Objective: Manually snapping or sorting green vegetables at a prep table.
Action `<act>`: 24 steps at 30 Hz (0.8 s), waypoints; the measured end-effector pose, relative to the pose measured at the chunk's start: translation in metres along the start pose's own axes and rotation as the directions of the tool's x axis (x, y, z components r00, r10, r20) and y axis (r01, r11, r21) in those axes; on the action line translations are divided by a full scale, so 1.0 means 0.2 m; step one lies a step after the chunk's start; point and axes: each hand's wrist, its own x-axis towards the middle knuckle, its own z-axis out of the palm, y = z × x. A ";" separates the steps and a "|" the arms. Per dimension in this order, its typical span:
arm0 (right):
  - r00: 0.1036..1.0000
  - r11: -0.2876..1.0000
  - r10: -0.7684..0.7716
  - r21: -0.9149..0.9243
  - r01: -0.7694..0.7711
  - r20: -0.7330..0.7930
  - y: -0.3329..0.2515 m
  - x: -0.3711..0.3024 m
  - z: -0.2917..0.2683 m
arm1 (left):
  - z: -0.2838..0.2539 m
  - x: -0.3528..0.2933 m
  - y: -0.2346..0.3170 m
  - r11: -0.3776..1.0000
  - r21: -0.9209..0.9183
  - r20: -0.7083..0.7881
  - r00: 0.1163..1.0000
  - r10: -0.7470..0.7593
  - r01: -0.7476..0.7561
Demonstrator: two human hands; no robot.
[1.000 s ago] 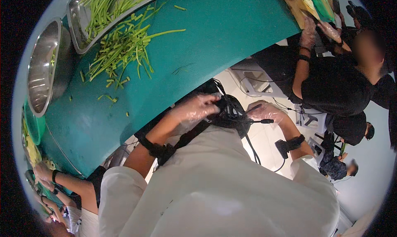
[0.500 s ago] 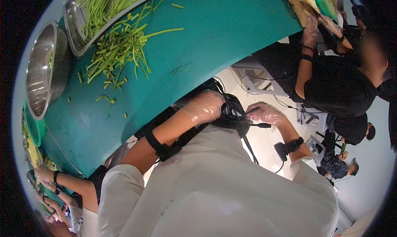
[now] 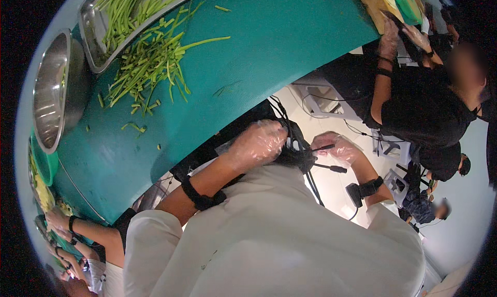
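Observation:
My left hand (image 3: 263,141), in a clear plastic glove, is closed at a bundle of black cables (image 3: 294,151) in front of my waist. Its fingertips are hidden, but it appears to grip the bundle. To the right, my right hand (image 3: 339,148), gloved the same way, pinches a thin black cable end (image 3: 324,147). Just below that hand, a thicker black cable plug (image 3: 337,169) hangs loose from the bundle. Black straps with small devices circle both my wrists.
On the green table (image 3: 248,38) lies a pile of cut green stems (image 3: 150,64), beside a metal tray (image 3: 98,64) of longer ones. A steel bowl (image 3: 52,95) stands at the left. Co-workers are at both sides; one at right holds a knife over a cutting board (image 3: 368,9). Grey stools (image 3: 329,106) stand behind.
My left hand has shifted slightly right and down. The right hand has turned a little, and the loose plug below it has swung down and right.

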 end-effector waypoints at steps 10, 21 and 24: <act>0.995 0.945 -0.096 0.314 0.092 -0.002 0.10 -0.14 -0.03 | -0.01 0.03 0.04 0.969 -0.137 0.044 0.976 0.213 -0.205; 0.983 0.999 -0.016 -0.049 0.007 -0.185 0.14 -0.08 0.04 | -0.01 0.05 0.04 0.906 -0.344 0.250 0.954 -0.166 0.247; 0.983 0.997 -0.057 0.041 0.065 -0.175 -0.06 -0.10 0.11 | -0.01 0.04 0.02 0.908 -0.323 0.237 0.952 -0.195 0.267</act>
